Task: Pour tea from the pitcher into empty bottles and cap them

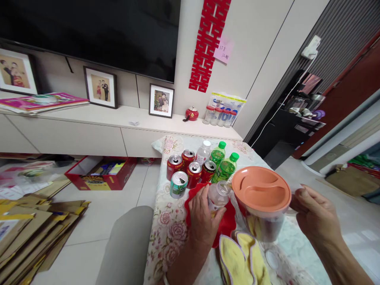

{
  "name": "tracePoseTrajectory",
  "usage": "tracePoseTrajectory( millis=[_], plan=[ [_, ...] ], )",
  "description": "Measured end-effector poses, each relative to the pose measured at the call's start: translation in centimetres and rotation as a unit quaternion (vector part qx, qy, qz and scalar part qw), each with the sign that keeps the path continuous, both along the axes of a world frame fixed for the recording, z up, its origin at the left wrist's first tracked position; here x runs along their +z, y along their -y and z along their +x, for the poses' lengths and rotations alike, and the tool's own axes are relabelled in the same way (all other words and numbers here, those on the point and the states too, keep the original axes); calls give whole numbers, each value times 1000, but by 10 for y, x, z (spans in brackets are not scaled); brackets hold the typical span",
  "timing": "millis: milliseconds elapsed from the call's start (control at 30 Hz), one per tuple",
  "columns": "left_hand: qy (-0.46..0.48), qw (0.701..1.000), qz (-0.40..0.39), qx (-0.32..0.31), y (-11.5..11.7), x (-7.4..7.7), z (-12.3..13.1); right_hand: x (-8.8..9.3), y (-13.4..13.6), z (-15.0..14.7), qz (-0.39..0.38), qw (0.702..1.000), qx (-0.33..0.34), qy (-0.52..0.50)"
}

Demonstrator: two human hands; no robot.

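Note:
My left hand (203,215) is wrapped round a small clear plastic bottle (219,194) with its top open, held over a red tray (227,223). My right hand (311,215) is closed on the handle side of a clear jug with an orange lid (261,190); the handle itself is hidden behind the jug. The jug stands just right of the bottle. Behind them cluster several red cans (194,172), one green can (178,184), two green bottles (225,166) and a clear bottle with a white cap (204,152).
A floral cloth (169,233) covers the table. A yellow cloth (243,257) lies at the near edge. A grey seat (127,245) stands left. Flattened cardboard (32,233) and a red box (101,174) lie on the floor. A low cabinet (118,126) holds photo frames.

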State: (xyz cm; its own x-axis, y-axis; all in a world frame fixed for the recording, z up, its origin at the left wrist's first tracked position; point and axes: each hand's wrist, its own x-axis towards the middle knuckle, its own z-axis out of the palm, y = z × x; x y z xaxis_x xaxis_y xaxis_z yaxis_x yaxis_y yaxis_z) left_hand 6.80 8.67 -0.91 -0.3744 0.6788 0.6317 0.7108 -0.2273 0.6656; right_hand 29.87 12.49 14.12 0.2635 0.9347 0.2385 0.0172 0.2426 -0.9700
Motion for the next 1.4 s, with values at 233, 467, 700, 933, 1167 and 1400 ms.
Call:
tracePoseTrajectory(
  millis=[233, 467, 700, 933, 1167, 1400],
  plan=[
    [6, 1000, -2, -2, 0, 0, 0, 0, -1, -2, 6, 1000, -5, -1],
    [-1, 1000, 7, -1, 0, -3, 1, -1, -2, -1, 2, 1000, 4, -5],
    [2, 1000, -1, -3, 0, -1, 0, -2, -2, 0, 5, 1000, 10, -11],
    [-3, 1000, 8, 0, -1, -3, 0, -2, -3, 0, 18, 1000, 14, -3],
    [4, 1000, 7, -4, -1, -4, 1, 5, -2, -3, -4, 1000, 10, 0],
    [7, 1000, 13, 2, -1, -4, 1, 5, -3, -4, -1, 1000, 7, 5]
  ],
)
